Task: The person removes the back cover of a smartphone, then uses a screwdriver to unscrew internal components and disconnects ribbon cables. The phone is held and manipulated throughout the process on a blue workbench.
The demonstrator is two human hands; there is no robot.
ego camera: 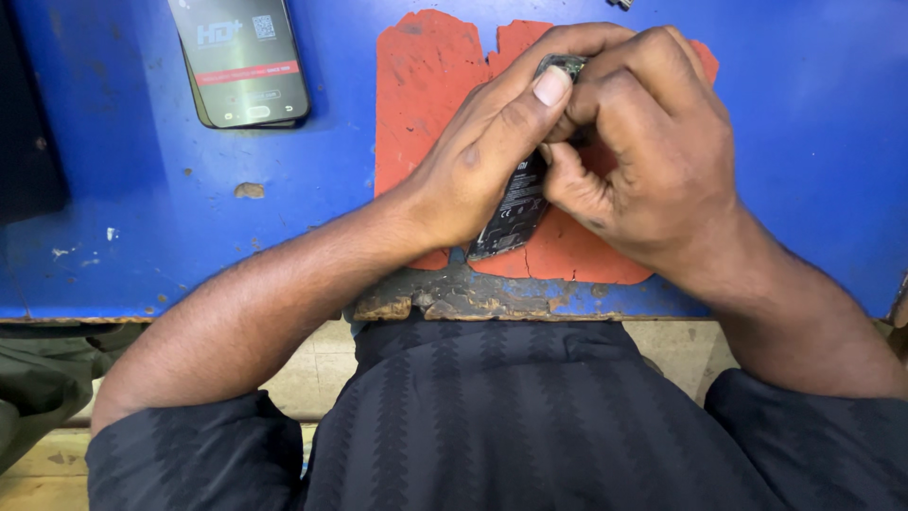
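Landmark: orange mat (421, 85), torn and scuffed, lying on the blue counter (804, 123) at its near edge. Far left of the mat, a dark object (28, 123) sits at the frame edge, can't tell what it is. Left of the mat, toward the far side of the counter, a phone screen panel (241, 57) with a protective film and a red strip across it, lying flat, well apart from the hands. Between that panel and the mat, a small chipped patch (250, 190) in the paint. Over the mat: the left hand (482, 156) comes in from the lower left, thumb pressed along the top, fingers wrapped around the upper end of an opened phone (515, 203). The phone is dark, back cover off, a black battery with small white print showing, a bit of circuit board visible at the top between the hands; it's tilted, lower end touching the mat near the mat's near edge. Right hand (653, 142) on the mat's right side, fingers curled tight together, pinching at the phone's upper right side; what's under the fingertips is hidden. Counter edge below the mat is worn down to bare, flaking material (454, 298). Beneath it, dark patterned shirt and pale tiled floor (322, 364).
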